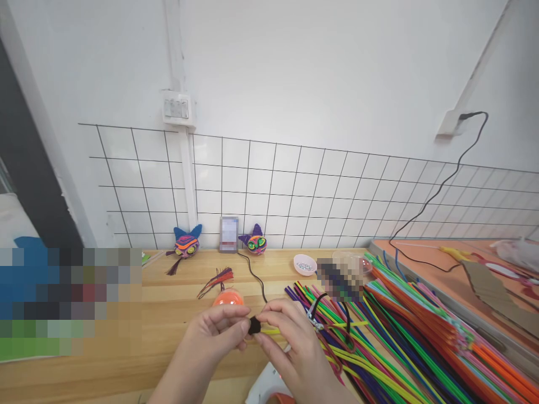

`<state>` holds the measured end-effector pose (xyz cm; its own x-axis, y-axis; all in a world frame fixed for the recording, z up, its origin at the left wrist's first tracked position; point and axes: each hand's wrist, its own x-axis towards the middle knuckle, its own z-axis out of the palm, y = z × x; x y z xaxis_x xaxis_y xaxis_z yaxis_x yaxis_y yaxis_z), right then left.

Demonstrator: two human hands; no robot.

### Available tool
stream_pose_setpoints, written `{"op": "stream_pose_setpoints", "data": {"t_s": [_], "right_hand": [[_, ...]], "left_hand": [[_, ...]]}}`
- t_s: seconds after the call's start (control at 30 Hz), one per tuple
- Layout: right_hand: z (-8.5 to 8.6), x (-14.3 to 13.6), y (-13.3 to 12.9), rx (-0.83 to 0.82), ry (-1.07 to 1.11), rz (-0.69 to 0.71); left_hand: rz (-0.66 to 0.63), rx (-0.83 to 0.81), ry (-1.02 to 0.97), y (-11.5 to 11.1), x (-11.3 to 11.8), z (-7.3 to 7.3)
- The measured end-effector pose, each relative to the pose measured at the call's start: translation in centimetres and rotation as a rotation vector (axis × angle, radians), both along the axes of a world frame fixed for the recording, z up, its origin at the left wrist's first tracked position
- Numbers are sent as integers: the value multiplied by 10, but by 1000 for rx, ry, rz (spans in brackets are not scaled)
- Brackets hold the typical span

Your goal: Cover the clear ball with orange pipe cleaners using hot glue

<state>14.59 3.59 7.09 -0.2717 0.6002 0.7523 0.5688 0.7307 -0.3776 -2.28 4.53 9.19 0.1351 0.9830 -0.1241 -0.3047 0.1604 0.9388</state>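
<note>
Between the fingertips of both hands sits a small black fuzzy piece [254, 325], perhaps a wound length of pipe cleaner. My left hand [221, 331] pinches it from the left with thumb and forefinger. From the right, my right hand [292, 336] grips its other side with thumb and fingers. An orange ball-like piece [228, 297] lies just beyond my left hand, partly hidden by it. Under my right hand is a white tool with an orange part, looking like a glue gun [267, 382], mostly covered. Many coloured pipe cleaners [357, 365] spread out to the right.
Two yarn-wrapped animal heads [187, 245] and a phone [229, 234] stand against the wall grid. Red and purple strands [219, 279] lie on the wooden table [177, 314]. A pink bowl [305, 265] holds small beads. A black cable [254, 271] crosses the tabletop. Cardboard [501, 297] lies right.
</note>
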Motion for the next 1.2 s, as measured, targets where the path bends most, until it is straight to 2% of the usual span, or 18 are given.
{"op": "stream_pose_setpoints", "data": {"t_s": [0.2, 0.47, 0.77, 1.2], "right_hand": [[0, 0, -1, -10, -16, 7], [-2, 0, 1, -16, -21, 18], [-1, 0, 2, 0, -37, 18], [-3, 0, 3, 10, -57, 22]], "left_hand": [[-3, 8, 5, 3, -1, -5], [-21, 18, -12, 0, -1, 0], [-147, 54, 84, 3, -2, -5], [-126, 47, 105, 2, 1, -3]]}}
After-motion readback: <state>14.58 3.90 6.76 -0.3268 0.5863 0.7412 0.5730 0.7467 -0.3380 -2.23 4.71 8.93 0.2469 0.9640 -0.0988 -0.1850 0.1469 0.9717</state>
